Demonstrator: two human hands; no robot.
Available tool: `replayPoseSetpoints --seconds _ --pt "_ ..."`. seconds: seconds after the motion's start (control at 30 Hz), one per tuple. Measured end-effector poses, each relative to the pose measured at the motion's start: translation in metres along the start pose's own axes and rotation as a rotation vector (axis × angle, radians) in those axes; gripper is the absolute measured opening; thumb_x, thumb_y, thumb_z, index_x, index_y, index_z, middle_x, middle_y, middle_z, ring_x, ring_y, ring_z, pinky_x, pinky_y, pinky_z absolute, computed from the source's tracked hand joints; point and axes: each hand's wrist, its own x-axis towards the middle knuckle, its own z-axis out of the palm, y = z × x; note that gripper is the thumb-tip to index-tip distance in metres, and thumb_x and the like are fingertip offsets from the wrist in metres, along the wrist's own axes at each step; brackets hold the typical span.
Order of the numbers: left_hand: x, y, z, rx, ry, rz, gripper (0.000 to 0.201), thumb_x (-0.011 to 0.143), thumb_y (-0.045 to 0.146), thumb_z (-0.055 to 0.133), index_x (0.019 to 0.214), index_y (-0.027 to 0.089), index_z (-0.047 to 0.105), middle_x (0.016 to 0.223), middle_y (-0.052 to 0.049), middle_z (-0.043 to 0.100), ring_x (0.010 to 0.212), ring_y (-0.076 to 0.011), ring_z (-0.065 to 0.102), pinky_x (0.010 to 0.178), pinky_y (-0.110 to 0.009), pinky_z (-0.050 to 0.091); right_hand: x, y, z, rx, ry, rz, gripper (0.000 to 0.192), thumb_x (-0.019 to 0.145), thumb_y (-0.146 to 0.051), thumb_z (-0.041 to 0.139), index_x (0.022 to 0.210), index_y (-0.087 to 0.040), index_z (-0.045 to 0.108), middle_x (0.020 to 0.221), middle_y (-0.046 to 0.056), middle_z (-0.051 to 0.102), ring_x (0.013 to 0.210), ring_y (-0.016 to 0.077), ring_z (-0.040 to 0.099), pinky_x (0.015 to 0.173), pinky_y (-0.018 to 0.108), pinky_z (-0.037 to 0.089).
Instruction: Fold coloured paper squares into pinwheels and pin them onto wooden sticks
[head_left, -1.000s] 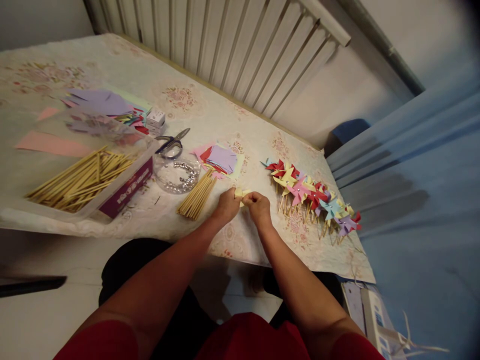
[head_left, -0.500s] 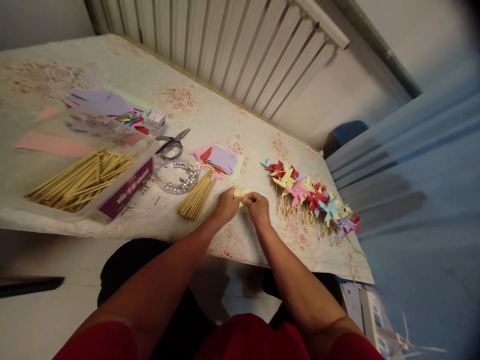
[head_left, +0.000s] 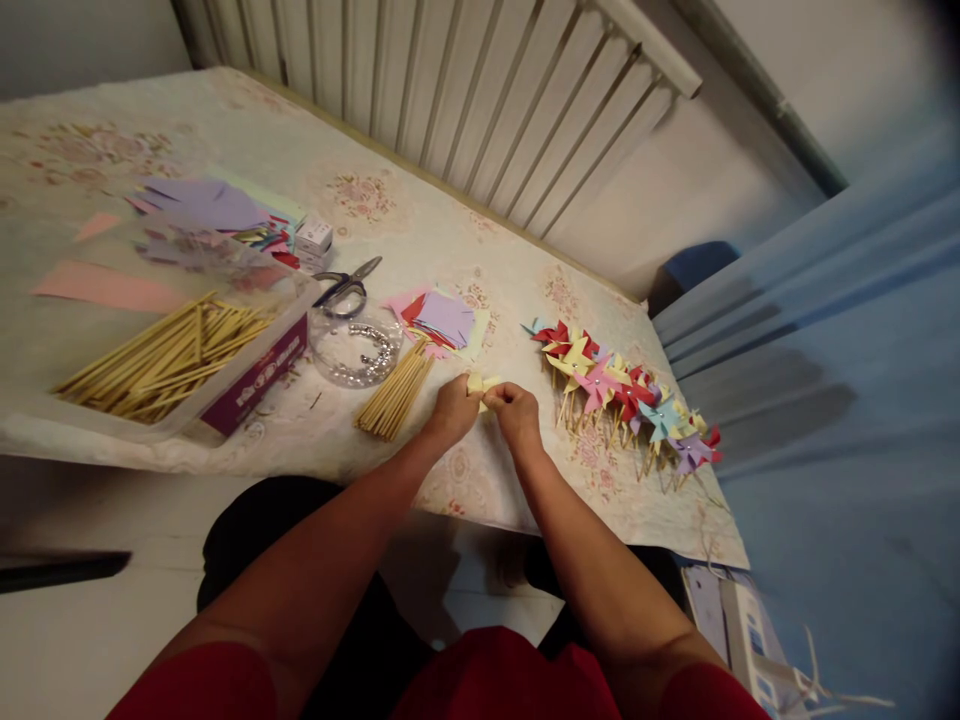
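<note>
Desk [head_left: 480, 240], front edge near, bare patch beneath hands: left hand [head_left: 452, 408] and right hand [head_left: 516, 412] both pinched on yellow paper [head_left: 480, 386] between sticks [head_left: 396, 388] and pinwheels [head_left: 622, 392].

Home room, craft corner: floral tablecloth [head_left: 420, 235], radiator [head_left: 480, 100] on wall, blue curtain [head_left: 825, 330], paper pinwheels [head_left: 622, 390], sticks [head_left: 161, 355].

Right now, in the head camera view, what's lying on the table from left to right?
Box of wooden sticks → scissors → loose bundle of sticks → left hand → yellow paper piece → right hand → row of finished paper pinwheels.
</note>
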Motion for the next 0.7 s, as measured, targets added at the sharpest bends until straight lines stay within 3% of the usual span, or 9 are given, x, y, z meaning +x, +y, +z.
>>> replayPoseSetpoints --seconds 0.07,0.1,0.27,0.33,0.4,0.57,0.7 --pt "0.0 0.001 -0.001 0.012 -0.004 -0.011 0.018 0.081 0.016 0.054 0.092 0.01 0.067 0.089 -0.011 0.07 0.078 -0.0174 0.058 0.072 -0.027 0.042 0.0 0.002 0.004 0.087 -0.004 0.092 0.009 0.072 -0.026 0.06 0.065 -0.02 0.06 0.059 -0.003 0.055 0.057 0.0139 0.046 0.057 0.026 0.035" --pt "-0.001 0.001 -0.001 0.014 -0.005 -0.014 0.018 0.081 0.016 0.054 0.093 0.01 0.067 0.09 -0.011 0.07 0.079 -0.0174 0.058 0.072 -0.027 0.043 0.0 0.002 0.003 0.064 -0.009 0.072 0.009 0.072 -0.026 0.06 0.065 -0.02 0.06 0.06 -0.003 0.055 0.058 0.0141 0.046 0.058 0.026 0.035" --pt "-0.001 0.003 -0.002 -0.012 -0.019 -0.007 0.022 0.081 0.015 0.053 0.097 0.009 0.067 0.093 -0.011 0.071 0.08 -0.0174 0.059 0.072 -0.026 0.044 -0.001 -0.013 -0.016 -0.375 -0.055 -0.351 0.012 0.078 -0.024 0.057 0.07 -0.021 0.065 0.076 0.004 0.06 0.076 0.018 0.052 0.07 0.029 0.038" --pt "-0.001 0.003 -0.002 -0.021 -0.014 -0.006 0.022 0.081 0.014 0.053 0.097 0.01 0.067 0.093 -0.011 0.071 0.08 -0.0172 0.06 0.072 -0.025 0.044 0.0 -0.015 -0.019 -0.429 -0.066 -0.404 0.013 0.079 -0.023 0.056 0.072 -0.021 0.066 0.078 0.004 0.06 0.077 0.0183 0.052 0.072 0.029 0.038" --pt "-0.001 0.003 -0.003 -0.019 -0.004 -0.005 0.021 0.081 0.015 0.053 0.096 0.01 0.068 0.093 -0.011 0.071 0.08 -0.0174 0.06 0.072 -0.025 0.044 0.0 -0.013 -0.015 -0.358 -0.046 -0.33 0.012 0.077 -0.023 0.057 0.068 -0.021 0.064 0.074 0.003 0.059 0.074 0.0174 0.052 0.07 0.028 0.038" --pt "-0.001 0.003 -0.003 -0.007 -0.009 -0.024 0.019 0.08 0.015 0.054 0.093 0.01 0.068 0.09 -0.011 0.071 0.079 -0.0175 0.06 0.072 -0.026 0.044 0.002 -0.003 -0.001 0.014 -0.036 0.063 0.01 0.07 -0.028 0.059 0.063 -0.02 0.059 0.057 -0.004 0.053 0.056 0.0134 0.045 0.057 0.026 0.035" --pt "0.0 0.002 -0.002 -0.055 -0.002 -0.019 0.02 0.079 0.015 0.054 0.094 0.01 0.068 0.091 -0.01 0.071 0.08 -0.0173 0.06 0.073 -0.026 0.045 0.002 -0.005 -0.003 -0.066 -0.015 -0.056 0.011 0.067 -0.029 0.06 0.06 -0.02 0.06 0.059 -0.004 0.055 0.06 0.0135 0.046 0.06 0.027 0.034"
